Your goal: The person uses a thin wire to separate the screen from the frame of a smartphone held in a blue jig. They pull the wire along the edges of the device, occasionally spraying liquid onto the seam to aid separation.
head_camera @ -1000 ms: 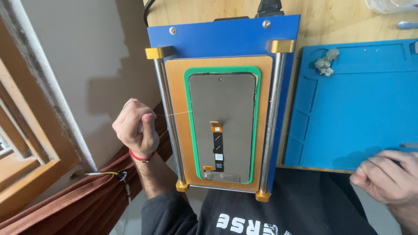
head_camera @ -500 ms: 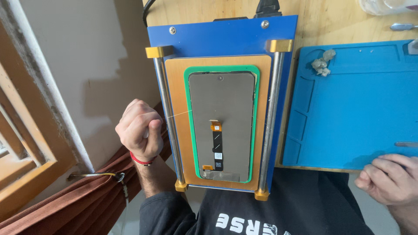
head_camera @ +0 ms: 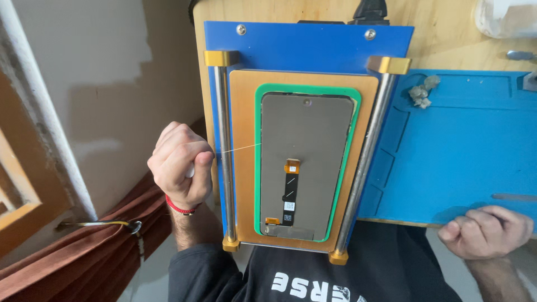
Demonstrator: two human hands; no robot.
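Note:
My left hand (head_camera: 180, 168) is a closed fist left of the blue separator machine (head_camera: 307, 47), pinching a small white piece with a thin wire (head_camera: 238, 149) on it. The wire runs taut to the left edge of a grey phone screen panel (head_camera: 305, 140). The panel lies back side up, with an orange and black flex cable (head_camera: 289, 190), inside a green frame (head_camera: 258, 168) on the orange plate (head_camera: 243, 112). My right hand (head_camera: 485, 230) is a closed fist at the near edge of the blue mat (head_camera: 458, 156). No wire shows on that side.
Two steel rods (head_camera: 225, 156) with gold end blocks run along both sides of the plate. A crumpled grey wad (head_camera: 420, 92) lies on the blue mat, a metal tool (head_camera: 514, 197) near its front. A wooden frame and brown curtain (head_camera: 84, 263) are at the left.
My left hand has drifted slightly right and toward me with the wire held taut. My right hand's fingers have curled tighter into a fist.

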